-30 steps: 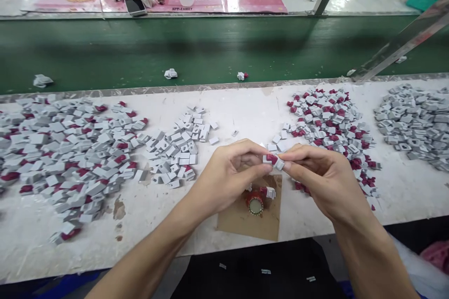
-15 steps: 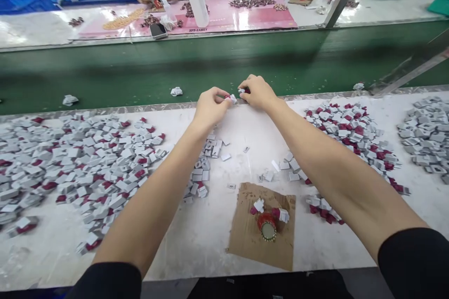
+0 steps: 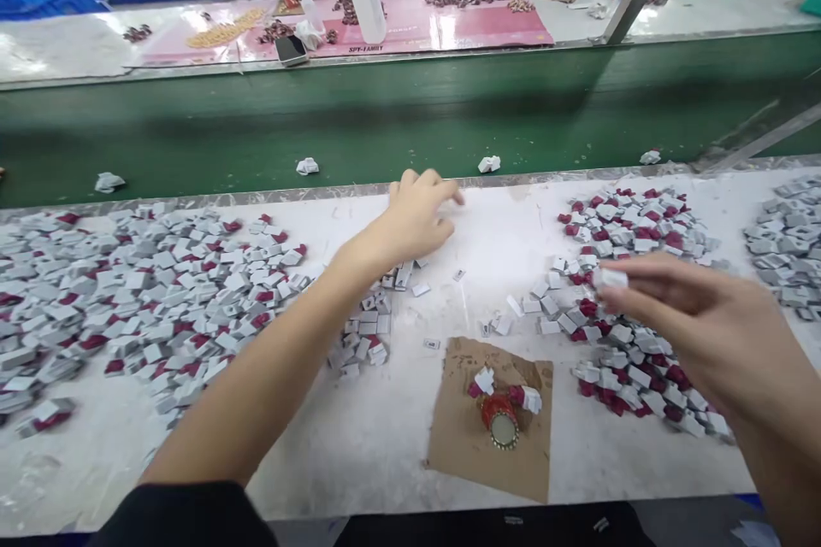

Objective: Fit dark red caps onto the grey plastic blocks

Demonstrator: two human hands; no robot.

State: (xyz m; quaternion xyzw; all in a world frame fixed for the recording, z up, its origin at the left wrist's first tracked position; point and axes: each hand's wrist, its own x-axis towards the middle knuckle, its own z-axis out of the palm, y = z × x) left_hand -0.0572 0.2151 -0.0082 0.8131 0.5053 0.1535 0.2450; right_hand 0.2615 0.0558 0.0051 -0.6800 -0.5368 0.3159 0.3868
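A white worktable point(image 3: 359, 474) fills the lower part of the view, and beyond it a green belt point(image 3: 256, 132) runs from side to side. On the far bench lies a pink mat point(image 3: 410, 36). A broad heap of grey and maroon plastic pieces point(image 3: 154, 291) spreads over the table's left.

The left forearm point(image 3: 282, 359) comes out of a black sleeve and slants forward and rightward, almost straight, over the table. The right hand point(image 3: 699, 325) is nearer the person, reaching in from the right with its fingers pointing left; its thumb and forefinger pinch a small block above the mixed pile of white and maroon pieces point(image 3: 641, 231). The left hand point(image 3: 420, 214) is held back upward, just short of the belt's near edge; its fingers are released, bent and fanned apart, with the forefinger pointing right and the thumb standing away below it.

Between the forearms, near the table's front edge, lies a square of brown cardboard point(image 3: 481, 461). A smaller group of grey blocks point(image 3: 369, 320) lies beside the left forearm, partly hidden by it. On the cardboard is a red object with a crimped bottle cap point(image 3: 504, 429) facing the person, and just beside it are two white-and-maroon pieces point(image 3: 531, 399). Smallest is the pinched white block point(image 3: 611, 278), slightly blurred, at the right fingertips.
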